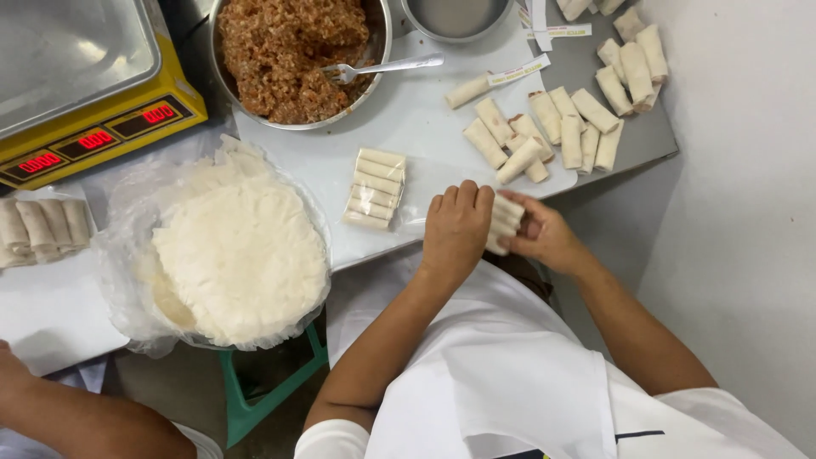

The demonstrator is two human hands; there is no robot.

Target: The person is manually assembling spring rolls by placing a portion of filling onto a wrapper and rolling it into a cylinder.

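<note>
My left hand [456,225] and my right hand [544,234] meet at the table's near edge, both closed around a small stack of pale spring rolls [507,223]. The left hand covers the stack's left end and the right hand cups its right end. Just left of my hands lies a neat row of several spring rolls [375,189], lined up side by side on the white board [399,119]. Whether a clear wrap surrounds either bundle is hard to tell.
A metal bowl of minced filling [289,51] holds a fork [387,66]. Loose rolls [544,127] lie at the right. A stack of round wrappers in plastic [238,255], a yellow scale [85,127] and another person's arm [76,416] are left.
</note>
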